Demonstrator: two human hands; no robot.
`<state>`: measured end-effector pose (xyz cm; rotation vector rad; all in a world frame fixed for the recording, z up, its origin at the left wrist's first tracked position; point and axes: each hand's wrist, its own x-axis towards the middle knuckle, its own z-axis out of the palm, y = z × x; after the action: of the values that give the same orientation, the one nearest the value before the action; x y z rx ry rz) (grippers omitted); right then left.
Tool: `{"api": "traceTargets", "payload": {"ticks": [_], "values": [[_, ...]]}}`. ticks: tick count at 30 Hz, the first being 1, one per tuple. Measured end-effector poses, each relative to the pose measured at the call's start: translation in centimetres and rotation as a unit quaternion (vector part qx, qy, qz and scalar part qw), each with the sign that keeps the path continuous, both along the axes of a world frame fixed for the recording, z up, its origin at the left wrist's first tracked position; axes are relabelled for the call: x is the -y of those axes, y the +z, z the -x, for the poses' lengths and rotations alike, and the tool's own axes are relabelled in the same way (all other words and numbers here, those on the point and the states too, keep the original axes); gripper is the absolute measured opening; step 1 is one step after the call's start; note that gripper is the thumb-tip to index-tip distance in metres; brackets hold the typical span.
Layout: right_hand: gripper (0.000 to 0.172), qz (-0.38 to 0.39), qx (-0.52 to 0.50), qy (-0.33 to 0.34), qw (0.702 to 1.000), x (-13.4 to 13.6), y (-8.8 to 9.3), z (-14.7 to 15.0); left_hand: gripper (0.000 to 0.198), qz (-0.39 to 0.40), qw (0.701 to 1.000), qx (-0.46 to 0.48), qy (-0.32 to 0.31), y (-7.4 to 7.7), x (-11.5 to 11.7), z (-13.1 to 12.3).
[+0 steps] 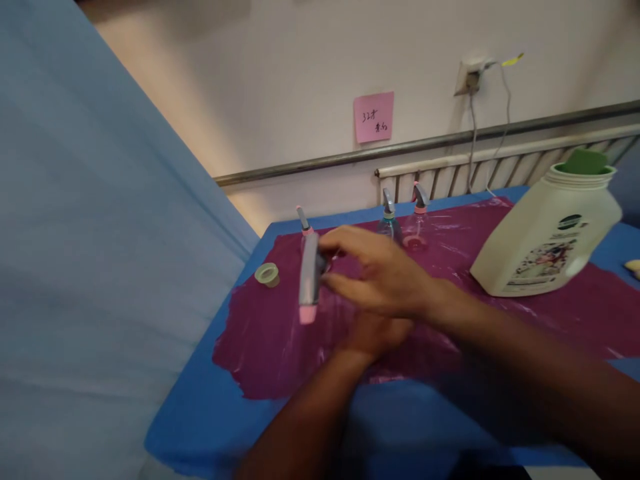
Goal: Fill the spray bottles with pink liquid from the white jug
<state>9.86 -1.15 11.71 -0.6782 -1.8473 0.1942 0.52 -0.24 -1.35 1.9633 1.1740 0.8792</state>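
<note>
My right hand [383, 277] reaches left across the table, its thumb and fingers pinched on a grey spray-pump head with a pink tip [309, 280]. My left hand [373, 333] lies under the right one, closed around something, perhaps a clear bottle, that the right hand mostly hides. Behind them stand three small clear spray bottles: one with a pink collar [303, 223] at the left, one with a teal collar [389, 217], and another with a pink collar [419, 217].
A large white detergent jug with a green cap [550, 233] stands at the right on the purple sheet [270, 340], which covers a blue table [200, 427]. A small pale green cap [267, 274] lies at the left. Blue cloth [100, 233] hangs at the left; a radiator [505, 170] lines the wall.
</note>
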Motion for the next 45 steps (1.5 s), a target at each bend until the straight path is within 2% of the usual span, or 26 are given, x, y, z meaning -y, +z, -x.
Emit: {"api": "traceTargets", "payload": {"ticks": [3, 5, 7, 9, 12, 19, 23, 27, 31, 34, 41, 45], "values": [[0.019, 0.043, -0.113, -0.048, 0.991, 1.7, 1.5, -3.9, 0.054, -0.011, 0.995, -0.004, -0.1, 0.3, -0.1, 0.2], [0.022, 0.085, -0.175, -0.063, 0.979, 2.7, 2.0, -6.0, 0.077, -0.023, 0.992, 0.004, -0.123, 0.0, -0.3, 0.3], [0.032, 0.109, -0.227, -0.072, 0.965, 3.6, 2.2, -7.6, 0.091, -0.02, 0.992, 0.011, -0.128, -0.4, -0.5, 0.3], [0.039, 0.111, -0.268, -0.084, 0.953, 4.0, 2.1, -8.7, 0.095, -0.012, 0.992, 0.011, -0.128, -0.9, -0.6, 0.4], [0.04, 0.1, -0.303, -0.087, 0.944, 4.0, 1.8, -9.6, 0.097, -0.012, 0.992, 0.01, -0.128, -1.1, -0.7, 0.6], [0.039, 0.139, -0.291, -0.058, 0.945, 3.1, 1.0, -10.2, 0.097, 0.031, 0.993, -0.002, -0.113, -0.2, -0.4, 0.4], [0.041, 0.183, -0.274, -0.05, 0.943, 2.2, -0.5, -10.3, 0.095, 0.045, 0.993, -0.002, -0.11, 0.5, -0.2, 0.2], [0.041, 0.282, -0.234, -0.04, 0.929, 1.3, -3.7, -10.9, 0.088, 0.055, 0.991, -0.003, -0.121, 1.0, -0.2, 0.1], [0.045, 0.337, -0.265, -0.02, 0.903, 1.6, -7.2, -11.4, 0.093, 0.021, 0.991, -0.002, -0.132, 0.5, -0.4, 0.3], [0.049, 0.352, -0.295, -0.01, 0.888, 2.2, -8.7, -11.4, 0.096, 0.014, 0.99, 0.007, -0.14, -0.1, -0.6, 0.4], [0.043, 0.348, -0.294, 0.014, 0.89, 2.6, -10.0, -11.1, 0.098, 0.006, 0.987, 0.024, -0.157, -0.3, -0.8, 0.4], [0.041, 0.289, -0.238, -0.05, 0.926, 3.5, -9.4, -11.5, 0.094, 0.019, 0.989, 0.019, -0.146, 0.0, -0.6, 0.2]]}}
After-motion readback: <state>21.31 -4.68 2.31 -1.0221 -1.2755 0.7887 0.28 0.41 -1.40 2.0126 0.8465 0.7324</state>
